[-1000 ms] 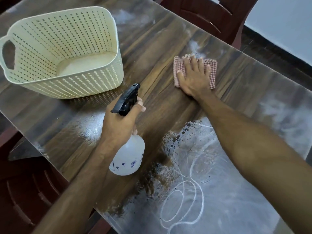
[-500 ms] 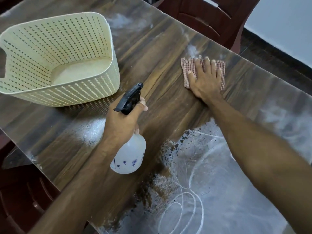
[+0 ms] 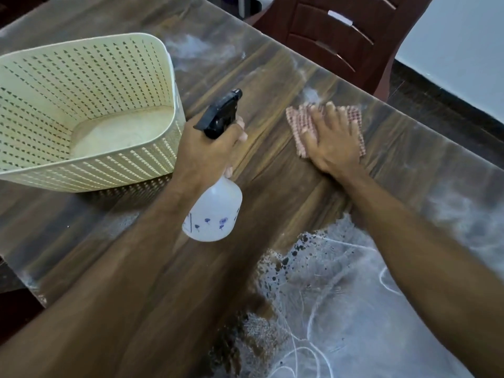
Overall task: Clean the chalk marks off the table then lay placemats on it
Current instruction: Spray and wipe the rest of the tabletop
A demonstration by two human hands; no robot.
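Note:
My left hand (image 3: 207, 151) grips the neck of a white spray bottle (image 3: 215, 214) with a black trigger head, held above the wooden table (image 3: 272, 186). My right hand (image 3: 332, 140) lies flat with spread fingers on a red-checked cloth (image 3: 301, 124), pressing it onto the table near the far edge. White chalk marks (image 3: 327, 309), loops and smears speckled with wet dark drops, cover the near right part of the table. Fainter chalk haze (image 3: 191, 47) shows at the far side. No placemats are in view.
A cream perforated plastic basket (image 3: 109, 170) stands on the table's left part, empty inside. A dark red wooden chair (image 3: 335, 36) stands behind the far table edge. The table's left corner sits at the lower left, over a dark floor.
My right hand and the cloth have slid along the far edge of the table. The left hand keeps the bottle raised, and the view has shifted closer.

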